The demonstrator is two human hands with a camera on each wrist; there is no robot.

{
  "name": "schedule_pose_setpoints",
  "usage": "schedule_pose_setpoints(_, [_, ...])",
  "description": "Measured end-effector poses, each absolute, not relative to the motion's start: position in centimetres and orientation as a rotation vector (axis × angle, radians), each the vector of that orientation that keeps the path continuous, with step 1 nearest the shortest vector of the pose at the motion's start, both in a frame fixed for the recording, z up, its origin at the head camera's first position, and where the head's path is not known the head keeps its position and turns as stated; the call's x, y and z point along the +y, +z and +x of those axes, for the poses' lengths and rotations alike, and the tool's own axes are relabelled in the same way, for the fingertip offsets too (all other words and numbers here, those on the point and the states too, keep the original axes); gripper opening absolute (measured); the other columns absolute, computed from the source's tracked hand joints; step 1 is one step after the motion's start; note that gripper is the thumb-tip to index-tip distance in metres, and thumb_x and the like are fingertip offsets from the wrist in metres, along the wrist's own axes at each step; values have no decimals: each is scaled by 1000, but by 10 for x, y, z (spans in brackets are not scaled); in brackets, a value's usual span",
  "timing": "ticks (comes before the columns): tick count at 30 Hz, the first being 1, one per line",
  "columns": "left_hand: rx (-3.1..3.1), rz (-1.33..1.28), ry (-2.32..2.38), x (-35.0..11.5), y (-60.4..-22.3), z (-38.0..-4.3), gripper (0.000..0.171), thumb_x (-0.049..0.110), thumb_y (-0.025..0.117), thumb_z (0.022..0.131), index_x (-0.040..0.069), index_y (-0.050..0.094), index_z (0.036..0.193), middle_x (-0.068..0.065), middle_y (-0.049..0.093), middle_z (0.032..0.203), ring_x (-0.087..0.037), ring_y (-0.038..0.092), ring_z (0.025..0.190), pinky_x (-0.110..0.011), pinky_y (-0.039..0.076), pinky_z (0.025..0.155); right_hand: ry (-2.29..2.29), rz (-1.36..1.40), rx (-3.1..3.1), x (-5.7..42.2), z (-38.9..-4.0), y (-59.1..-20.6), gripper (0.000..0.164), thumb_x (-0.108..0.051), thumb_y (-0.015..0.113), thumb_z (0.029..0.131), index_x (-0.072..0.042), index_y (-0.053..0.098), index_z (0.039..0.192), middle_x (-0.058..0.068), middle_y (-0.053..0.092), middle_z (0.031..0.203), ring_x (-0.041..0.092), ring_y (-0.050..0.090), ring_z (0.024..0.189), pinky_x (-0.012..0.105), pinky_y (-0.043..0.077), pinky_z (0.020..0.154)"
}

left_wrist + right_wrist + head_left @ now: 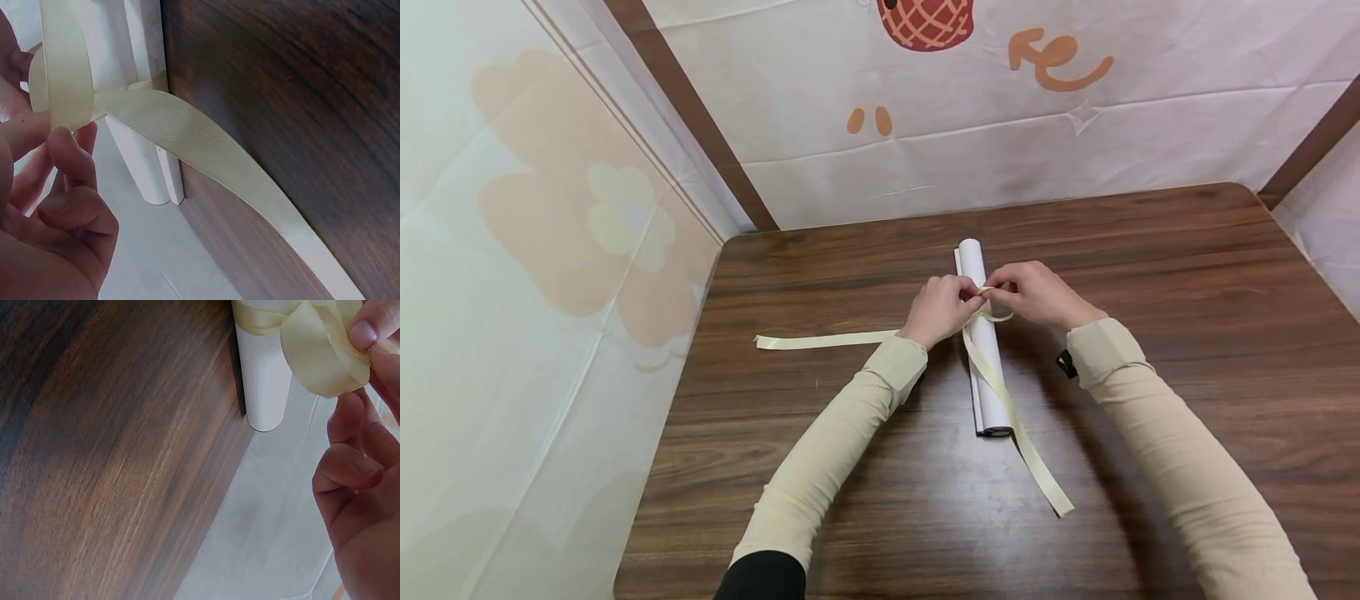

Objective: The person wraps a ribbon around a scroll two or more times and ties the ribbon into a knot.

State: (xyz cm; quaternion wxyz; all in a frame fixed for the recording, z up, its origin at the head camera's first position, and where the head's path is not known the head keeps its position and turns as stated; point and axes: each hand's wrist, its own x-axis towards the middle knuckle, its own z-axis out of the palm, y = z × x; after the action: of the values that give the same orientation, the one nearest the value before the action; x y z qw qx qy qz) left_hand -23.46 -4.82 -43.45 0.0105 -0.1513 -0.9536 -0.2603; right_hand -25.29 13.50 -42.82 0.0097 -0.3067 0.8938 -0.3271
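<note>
A rolled white sheet with a dark inner side (pixel 992 383) lies on the table, pointing away from me. Pale yellow ribbon (pixel 1036 467) goes around its middle, one tail running toward the near right and the other out to the left. Above the roll, my left hand (pixel 938 310) pinches the ribbon between thumb and fingers. My right hand (pixel 1037 293) meets it there and pinches the ribbon too. In the left wrist view a ribbon loop (pixel 69 75) stands up at the fingertips. How the ribbon crosses beneath the fingers is partly hidden.
The brown wood-grain table (pixel 1187 275) extends to both sides of the roll. White cloth walls with printed figures (pixel 820 75) stand behind the table and along its left. A dark strap piece (pixel 1066 363) shows under the right cuff.
</note>
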Motion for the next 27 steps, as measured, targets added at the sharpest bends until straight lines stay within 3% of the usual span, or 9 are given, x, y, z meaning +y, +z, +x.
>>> schedule_pose_setpoints(10, [-2994,-485,-776,-49,-436,-237,15,29,63,92,20,74,88,8,69,79,-11,59,71,-25,44,59,-1054,-897,2769,136,-249,-428,12,-19,66,92,-11,70,99,6,70,83,18,60,70,29,44,62])
schedule_pose_setpoints(17, [-2999,-462,-788,-47,-436,-238,14,27,62,93,19,72,97,7,72,86,-8,63,76,-24,46,61,-1047,-848,2796,137,-249,-428,13,-21,67,91,-12,70,100,4,71,86,17,63,74,31,46,64])
schedule_pose_setpoints(27, [-2982,-402,-848,-49,-437,-238,10,26,63,92,21,69,99,8,72,82,-9,63,73,-26,46,60,-1090,-777,2912,138,-243,-428,9,-18,68,89,-11,69,95,4,64,80,16,55,67,31,43,62])
